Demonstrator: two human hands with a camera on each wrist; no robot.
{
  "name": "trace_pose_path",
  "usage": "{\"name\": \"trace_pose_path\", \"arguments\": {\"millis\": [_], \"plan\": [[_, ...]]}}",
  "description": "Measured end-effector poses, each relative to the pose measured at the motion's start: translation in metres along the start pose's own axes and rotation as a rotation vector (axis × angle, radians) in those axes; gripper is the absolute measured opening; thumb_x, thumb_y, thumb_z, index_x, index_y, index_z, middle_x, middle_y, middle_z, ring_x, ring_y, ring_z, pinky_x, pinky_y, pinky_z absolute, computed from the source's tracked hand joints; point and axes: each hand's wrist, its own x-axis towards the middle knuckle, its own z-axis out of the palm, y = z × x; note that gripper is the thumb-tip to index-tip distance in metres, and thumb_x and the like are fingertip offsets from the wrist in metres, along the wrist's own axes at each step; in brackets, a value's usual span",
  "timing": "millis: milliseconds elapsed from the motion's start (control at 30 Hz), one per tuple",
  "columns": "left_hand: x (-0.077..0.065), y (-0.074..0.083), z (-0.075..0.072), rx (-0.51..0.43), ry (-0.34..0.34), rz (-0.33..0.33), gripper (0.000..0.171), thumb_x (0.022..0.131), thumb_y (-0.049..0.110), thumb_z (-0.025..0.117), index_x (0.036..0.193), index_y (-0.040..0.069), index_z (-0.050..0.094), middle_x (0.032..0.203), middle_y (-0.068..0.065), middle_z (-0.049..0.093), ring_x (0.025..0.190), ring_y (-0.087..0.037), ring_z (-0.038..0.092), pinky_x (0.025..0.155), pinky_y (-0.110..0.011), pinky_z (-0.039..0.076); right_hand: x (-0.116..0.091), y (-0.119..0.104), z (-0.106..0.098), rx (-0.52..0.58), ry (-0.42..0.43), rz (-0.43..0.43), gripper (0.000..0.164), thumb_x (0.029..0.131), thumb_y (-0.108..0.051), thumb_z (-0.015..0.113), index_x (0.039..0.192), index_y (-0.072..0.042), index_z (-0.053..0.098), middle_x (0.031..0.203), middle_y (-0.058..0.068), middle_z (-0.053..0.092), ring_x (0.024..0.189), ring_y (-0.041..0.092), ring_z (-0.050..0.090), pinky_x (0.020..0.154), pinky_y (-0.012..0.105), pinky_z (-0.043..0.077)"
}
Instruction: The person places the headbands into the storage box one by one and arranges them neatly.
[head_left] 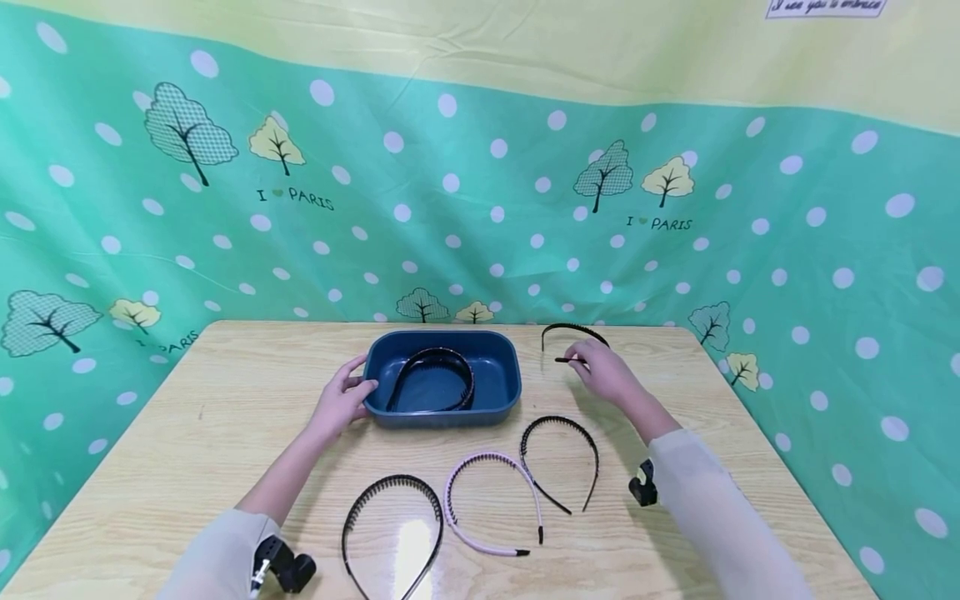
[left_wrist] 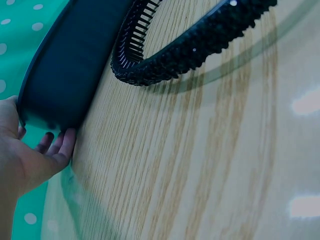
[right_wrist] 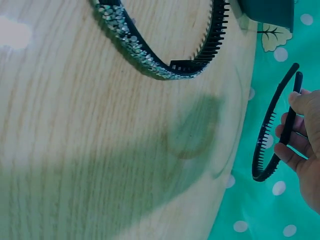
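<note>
A dark blue rectangular bin (head_left: 442, 419) stands near the back of the table. My left hand (head_left: 341, 404) grips its left end, thumb over the rim and fingers against the outer wall; the left wrist view shows the fingers (left_wrist: 62, 145) low on that wall. Inside the bin lies a black headband (head_left: 437, 351). To the right of it, my right hand (head_left: 606, 375) holds another black toothed headband (head_left: 573, 327) by one arm, its curve pointing away toward the curtain. In the right wrist view this headband (right_wrist: 260, 145) is raised above the table edge, thumb and fingers around it.
Nearer me on the wooden table (head_left: 225, 417) lie a black toothed headband (head_left: 401, 479), a lilac one (head_left: 491, 456) and a black one with glittery stones (right_wrist: 130, 47). A green dotted curtain (head_left: 450, 233) hangs behind the table.
</note>
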Motion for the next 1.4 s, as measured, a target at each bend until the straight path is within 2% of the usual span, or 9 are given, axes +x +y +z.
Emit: {"name": "trace_pose_path", "arguments": {"millis": [433, 933, 1400], "plan": [[-0.001, 0.001, -0.002, 0.027, 0.007, 0.004, 0.059, 0.096, 0.018, 0.05, 0.149, 0.017, 0.023, 0.136, -0.028, 0.037, 0.091, -0.022, 0.062, 0.071, -0.025, 0.057, 0.002, -0.011, -0.008, -0.031, 0.014, -0.04, 0.01, 0.091, -0.009, 0.058, 0.098, -0.007, 0.065, 0.096, 0.009, 0.063, 0.09, 0.025, 0.059, 0.079, 0.041, 0.05], [0.001, -0.002, -0.002, 0.022, 0.001, 0.013, 0.059, 0.096, 0.018, 0.05, 0.149, 0.016, 0.023, 0.135, -0.028, 0.037, 0.087, -0.018, 0.062, 0.07, -0.024, 0.057, 0.001, -0.029, -0.017, -0.07, 0.001, -0.076, 0.011, 0.092, -0.01, 0.058, 0.1, -0.008, 0.064, 0.097, 0.009, 0.062, 0.091, 0.024, 0.058, 0.079, 0.039, 0.051], [0.0, -0.001, -0.001, 0.013, -0.004, 0.01, 0.059, 0.096, 0.018, 0.05, 0.149, 0.016, 0.024, 0.135, -0.028, 0.037, 0.09, -0.021, 0.062, 0.071, -0.025, 0.057, 0.004, -0.045, -0.016, -0.08, 0.01, -0.14, 0.01, 0.092, -0.009, 0.058, 0.1, -0.008, 0.065, 0.094, 0.006, 0.062, 0.085, 0.021, 0.058, 0.074, 0.036, 0.051]]}}
